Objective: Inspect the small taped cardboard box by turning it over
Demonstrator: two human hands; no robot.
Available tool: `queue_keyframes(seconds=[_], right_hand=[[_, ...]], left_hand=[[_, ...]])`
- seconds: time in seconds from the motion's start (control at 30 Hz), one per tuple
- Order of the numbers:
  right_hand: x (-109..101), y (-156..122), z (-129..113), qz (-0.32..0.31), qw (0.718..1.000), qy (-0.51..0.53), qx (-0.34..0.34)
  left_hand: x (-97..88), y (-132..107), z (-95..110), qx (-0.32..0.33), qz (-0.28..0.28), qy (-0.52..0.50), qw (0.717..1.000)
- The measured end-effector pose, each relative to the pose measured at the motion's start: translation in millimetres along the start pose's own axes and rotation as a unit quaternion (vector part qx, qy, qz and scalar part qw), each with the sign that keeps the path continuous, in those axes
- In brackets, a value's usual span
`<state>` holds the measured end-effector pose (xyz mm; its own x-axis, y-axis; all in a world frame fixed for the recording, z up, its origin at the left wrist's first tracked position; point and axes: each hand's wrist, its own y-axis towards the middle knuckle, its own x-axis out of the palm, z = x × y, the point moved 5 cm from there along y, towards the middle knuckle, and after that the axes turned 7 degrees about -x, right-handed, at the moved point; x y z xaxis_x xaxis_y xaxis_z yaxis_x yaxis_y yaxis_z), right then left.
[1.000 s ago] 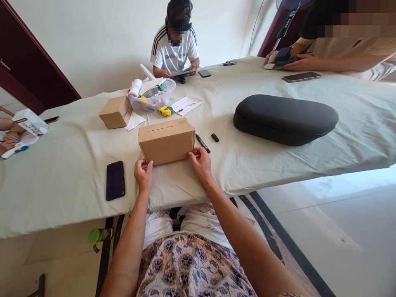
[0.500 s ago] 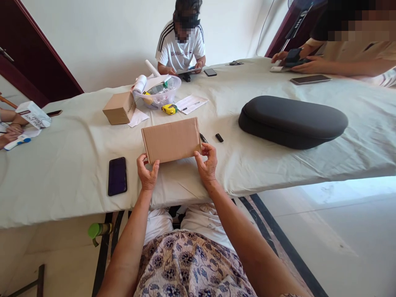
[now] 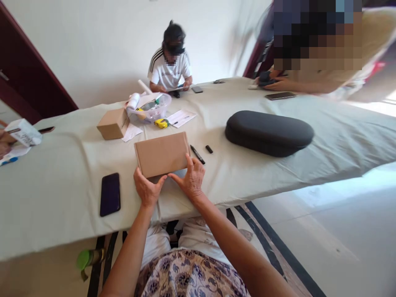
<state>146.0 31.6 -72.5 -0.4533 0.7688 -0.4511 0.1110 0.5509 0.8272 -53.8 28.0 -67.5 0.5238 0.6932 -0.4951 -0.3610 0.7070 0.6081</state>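
A closed brown cardboard box (image 3: 162,156) is between my two hands near the front of the table. My left hand (image 3: 147,189) grips its near left corner, fingers along the left side and thumb along the near edge. At the near right corner, my right hand (image 3: 192,178) holds it with the fingers at the right end. The two thumb tips almost meet below the near edge. Just right of the box lie a black marker (image 3: 197,154) and its black cap (image 3: 209,149). A dark phone (image 3: 110,194) lies to the left of my left hand.
Behind the box are another cardboard box (image 3: 113,124), a clear plastic basket (image 3: 163,108) of items, a yellow tape measure (image 3: 161,123) and paper sheets (image 3: 182,118). A long black case (image 3: 269,133) lies right. Other people sit around the cloth-covered table (image 3: 46,198).
My thumbs have moved from the box's face and corners inward along its near edge, nearly touching. The view has shifted, so the whole table sits lower and further left.
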Motion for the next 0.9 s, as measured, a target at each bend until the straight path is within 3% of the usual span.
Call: queue_keyframes(seconds=[0.17, 0.3, 0.47, 0.57, 0.9], right_hand=[[3, 3, 4, 0.02, 0.998, 0.051, 0.009], [-3, 3, 10, 0.066, 0.986, 0.154, 0.021], [-7, 3, 24, 0.095, 0.955, 0.252, 0.122], [-5, 4, 28, 0.09, 0.946, 0.265, 0.162], [10, 5, 37, 0.055, 0.939, 0.288, 0.18]], left_hand=[[2.9, 4, 9, -0.032, 0.013, 0.006, 0.999], [-7.6, 9, 12, -0.042, 0.017, -0.004, 0.999], [-20.4, 10, 10, -0.042, 0.018, -0.04, 0.998], [-16.3, 10, 4, -0.067, -0.008, -0.053, 0.996], [-5.8, 12, -11, -0.077, -0.054, -0.058, 0.994]])
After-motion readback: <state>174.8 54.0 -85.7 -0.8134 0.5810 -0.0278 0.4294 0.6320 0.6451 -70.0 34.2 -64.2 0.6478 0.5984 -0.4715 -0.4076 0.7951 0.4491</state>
